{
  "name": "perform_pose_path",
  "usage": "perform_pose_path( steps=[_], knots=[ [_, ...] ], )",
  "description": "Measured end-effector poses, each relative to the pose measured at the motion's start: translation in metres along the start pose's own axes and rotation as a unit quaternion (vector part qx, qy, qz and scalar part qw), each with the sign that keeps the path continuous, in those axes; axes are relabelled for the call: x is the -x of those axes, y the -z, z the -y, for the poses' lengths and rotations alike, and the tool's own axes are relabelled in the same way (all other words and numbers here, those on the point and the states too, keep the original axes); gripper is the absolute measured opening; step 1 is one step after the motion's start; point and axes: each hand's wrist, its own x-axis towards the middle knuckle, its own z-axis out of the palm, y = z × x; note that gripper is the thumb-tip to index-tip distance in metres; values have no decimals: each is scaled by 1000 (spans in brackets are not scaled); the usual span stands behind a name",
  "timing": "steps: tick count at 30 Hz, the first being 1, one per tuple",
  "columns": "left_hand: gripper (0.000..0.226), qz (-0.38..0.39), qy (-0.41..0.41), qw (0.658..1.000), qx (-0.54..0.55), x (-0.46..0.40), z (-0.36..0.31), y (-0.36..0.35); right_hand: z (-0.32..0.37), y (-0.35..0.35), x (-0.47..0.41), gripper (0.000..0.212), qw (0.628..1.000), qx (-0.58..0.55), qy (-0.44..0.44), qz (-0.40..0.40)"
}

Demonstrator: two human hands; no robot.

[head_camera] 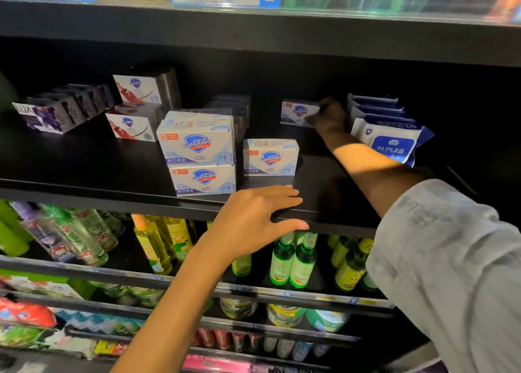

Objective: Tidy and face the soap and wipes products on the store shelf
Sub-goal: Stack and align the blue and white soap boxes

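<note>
Dark store shelf (pixel 84 161), soap left and centre, wipes right; right hand (pixel 328 116) deep at the back.

Head view: right hand grips a lone Safeguard soap box (pixel 296 113) at the shelf's rear, fingers on its right end. Left hand (pixel 253 220) rests released, fingers straight, on the shelf lip. Best move, I judge: draw that box forward, label outward, into line behind the single front box (pixel 270 158). Counted: two-high white stack (pixel 200 158), two red-print boxes (pixel 132 124), one purple row (pixel 56 113), count unclear; four wipes packs (pixel 389 138) just right of the hand.
</note>
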Motion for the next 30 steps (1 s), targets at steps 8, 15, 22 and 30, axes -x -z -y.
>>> perform_pose_path(
  steps=[8, 15, 22, 30],
  knots=[
    [57, -6, 0, 1000, -5, 1, -2, 1, 2, -1, -3, 58, 1000, 20, 5, -2],
    [56, -8, 1, 1000, -6, 0, -2, 0, 3, 4, 18, 65, 1000, -19, 9, 2],
    [55, 13, 7, 1000, 8, 0, -7, 5, 7, 5, 52, 71, 999, -9, 0, 40],
    [10, -305, -2, 952, 31, 39, -36, 27, 35, 47, 144, 48, 926, -288, -38, 242]
  ],
)
